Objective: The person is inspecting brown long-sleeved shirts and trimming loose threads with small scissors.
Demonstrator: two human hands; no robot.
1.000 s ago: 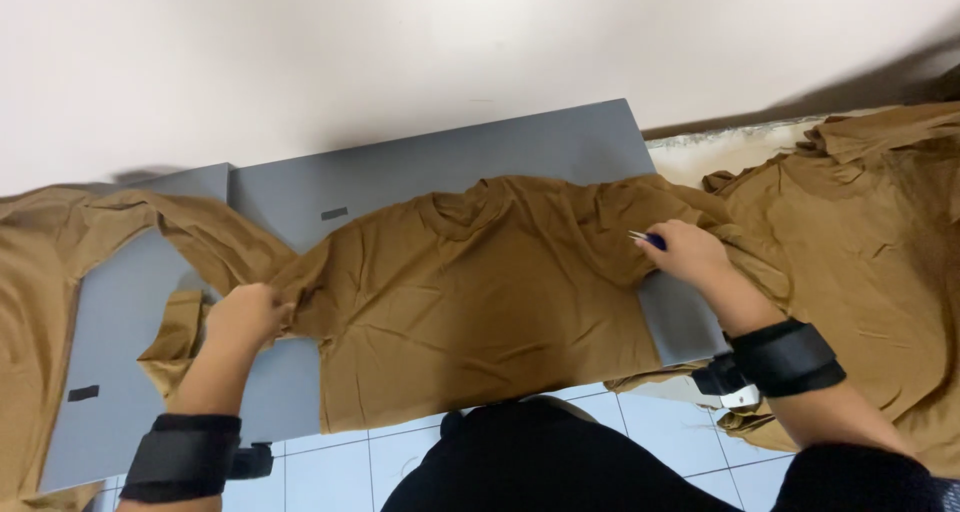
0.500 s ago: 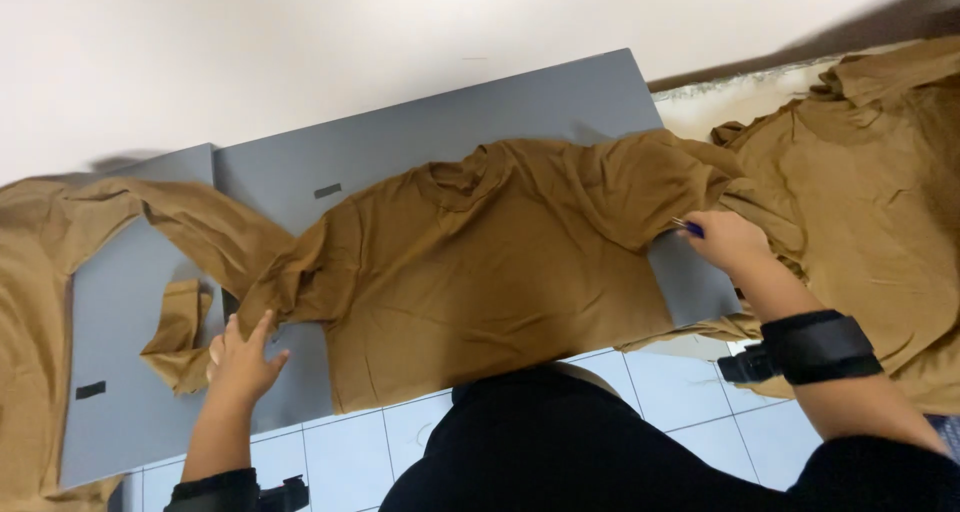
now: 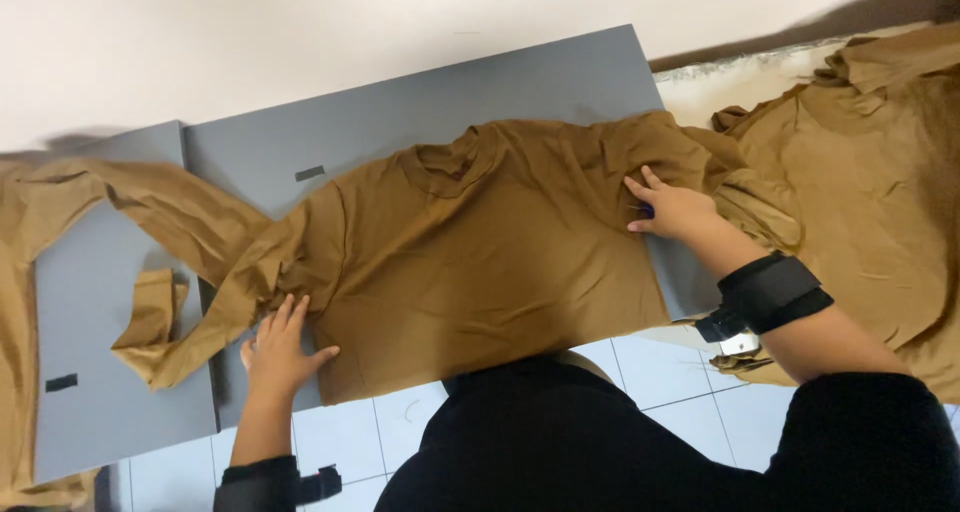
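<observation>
A brown shirt (image 3: 480, 242) lies spread across a grey board (image 3: 420, 102) in the middle of the frame, its neck toward the top and its hem toward the person at the bottom edge. The left hand (image 3: 282, 344), at lower left, rests flat on the shirt's lower left corner with fingers spread, gripping nothing. Just above it the left sleeve (image 3: 190, 232) bunches and trails off toward the upper left, over a second grey panel (image 3: 90, 372) that carries a loose brown strip (image 3: 150, 307).

The right hand (image 3: 672, 210), right of centre, presses flat on the shirt's right side near the board's edge, fingers open; something small and blue shows under the palm, too hidden to identify. A black wrist strap (image 3: 770, 294) sits on that forearm, and another dark strap (image 3: 290, 484) on the left.

More brown garments (image 3: 880, 192) are heaped at the right of the frame, on a pale worktop (image 3: 730, 77). White floor tiles (image 3: 360, 442) show below the board.
</observation>
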